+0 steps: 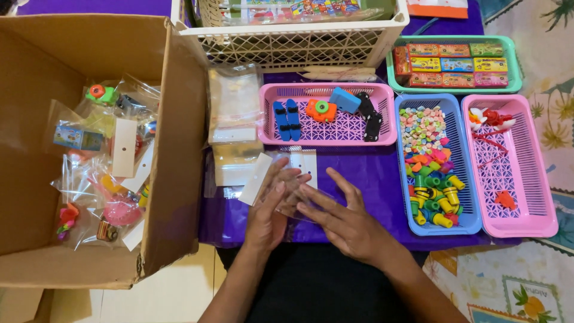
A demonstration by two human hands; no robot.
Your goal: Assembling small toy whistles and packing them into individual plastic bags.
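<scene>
My left hand [269,209] and my right hand [341,218] meet over the purple cloth [371,173], both touching a clear plastic bag [294,185] with a white card header. The left fingers pinch the bag's left side; the right fingers lie flat across its lower right part. The bag looks empty. Just beyond it stands a pink basket [327,133] holding two blue pieces, an orange and green toy [321,110], a blue block and black pieces.
An open cardboard box [173,179] at left holds several filled toy bags. A stack of clear bags [234,113] lies beside it. At right are a blue basket [466,179] of small colourful pieces, a pink basket [538,179], a green tray of small boxes [513,66], and a white crate [293,45] behind.
</scene>
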